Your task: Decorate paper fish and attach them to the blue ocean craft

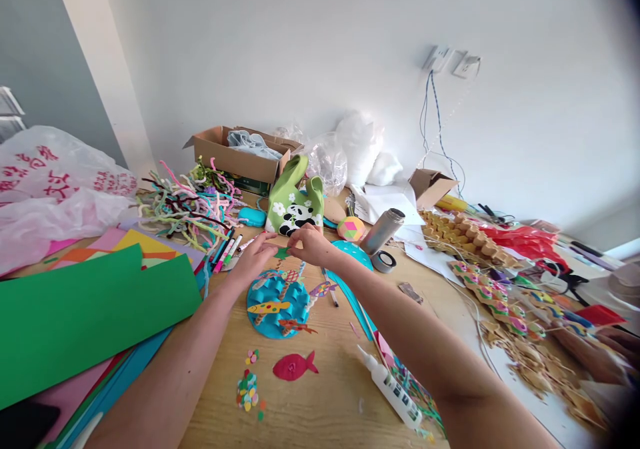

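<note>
Both hands reach over the middle of the wooden table, behind a round blue craft with yellow, orange and patterned fish on it. My left hand has its fingers bent at the left end of a small green piece. My right hand pinches the right side of that piece, thumb and fingers together. A green panda bag stands just behind the hands. Nearer to me lie a red paper fish and small coloured paper dots.
Green sheets and pipe cleaners lie at left, markers beside them. A glue bottle, a steel flask and egg cartons are at right. Another person's hand shows at far right. A cardboard box stands behind.
</note>
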Available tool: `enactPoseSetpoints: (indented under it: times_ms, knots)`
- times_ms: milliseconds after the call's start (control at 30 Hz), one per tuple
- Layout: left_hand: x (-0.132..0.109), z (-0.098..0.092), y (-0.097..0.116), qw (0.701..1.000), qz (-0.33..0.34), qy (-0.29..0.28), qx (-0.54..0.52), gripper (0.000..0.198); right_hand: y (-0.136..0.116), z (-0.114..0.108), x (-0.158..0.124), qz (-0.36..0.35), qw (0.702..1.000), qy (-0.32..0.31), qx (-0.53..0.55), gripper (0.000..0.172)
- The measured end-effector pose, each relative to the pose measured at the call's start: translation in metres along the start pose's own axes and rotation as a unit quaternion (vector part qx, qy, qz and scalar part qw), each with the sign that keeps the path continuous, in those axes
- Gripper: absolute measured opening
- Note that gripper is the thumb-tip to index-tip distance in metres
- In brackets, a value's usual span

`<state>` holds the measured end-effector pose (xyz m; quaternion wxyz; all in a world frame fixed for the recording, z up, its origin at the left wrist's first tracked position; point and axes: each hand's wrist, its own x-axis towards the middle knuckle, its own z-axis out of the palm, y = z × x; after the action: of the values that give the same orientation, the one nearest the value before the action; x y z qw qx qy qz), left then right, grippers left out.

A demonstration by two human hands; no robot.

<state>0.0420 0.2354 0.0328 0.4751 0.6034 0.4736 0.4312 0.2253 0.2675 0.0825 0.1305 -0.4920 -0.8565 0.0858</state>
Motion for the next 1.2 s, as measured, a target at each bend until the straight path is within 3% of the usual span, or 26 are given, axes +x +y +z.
enactPoseSetpoints:
  times_ms: [167, 700, 1200]
  knots:
    - [0.003, 0.0, -0.005, 1.0, 0.024, 0.004, -0.003, 0.048, -0.001, 0.001, 0.001, 0.002, 1.0, -0.006, -0.01, 0.006]
    - [0.008, -0.001, -0.011, 0.999, 0.008, 0.037, -0.018, 0.044, -0.004, 0.005, 0.003, 0.021, 0.999, -0.006, -0.028, 0.02]
    - [0.003, -0.004, 0.002, 0.999, -0.006, 0.049, -0.003, 0.045, -0.008, 0.009, 0.005, 0.011, 0.999, 0.004, -0.042, 0.02]
